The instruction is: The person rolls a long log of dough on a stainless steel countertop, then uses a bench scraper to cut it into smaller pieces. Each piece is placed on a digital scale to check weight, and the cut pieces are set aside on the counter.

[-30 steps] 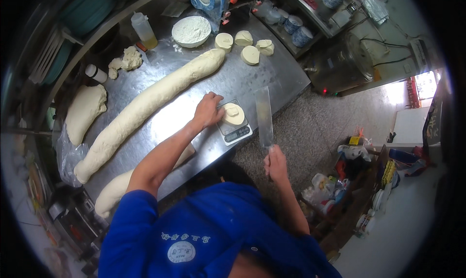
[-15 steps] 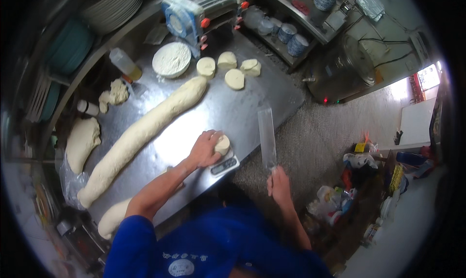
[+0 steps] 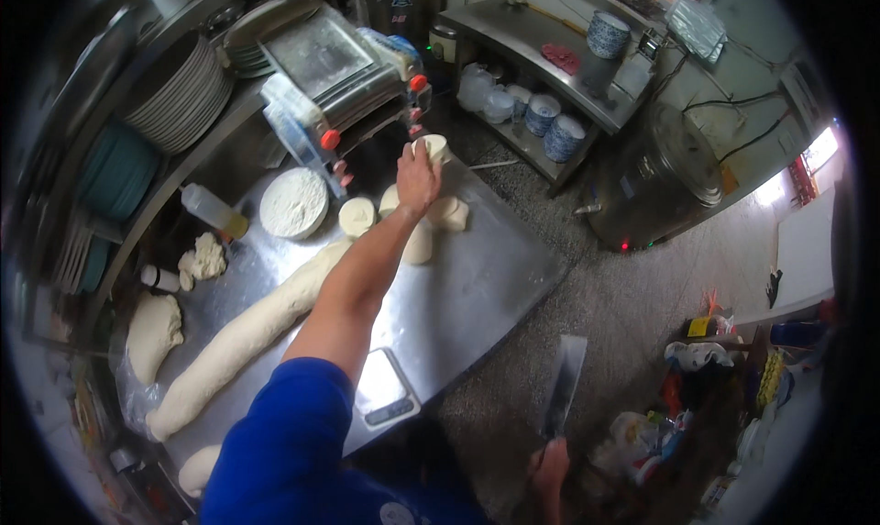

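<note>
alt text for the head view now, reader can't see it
The left hand holds a dough piece near other cut pieces on a metal table; the right hand grips a cleaver. A long dough roll and scale lie nearer.

No text can be read with certainty. A round white emblem (image 3: 397, 514) is borne by the blue garment (image 3: 280, 424), cut by the lower edge. On the display (image 3: 391, 411) of the white scale (image 3: 379, 383), no figure is distinguished. Small coloured marks (image 3: 401, 0) are seen on the dark metal pot (image 3: 378, 10).
</note>
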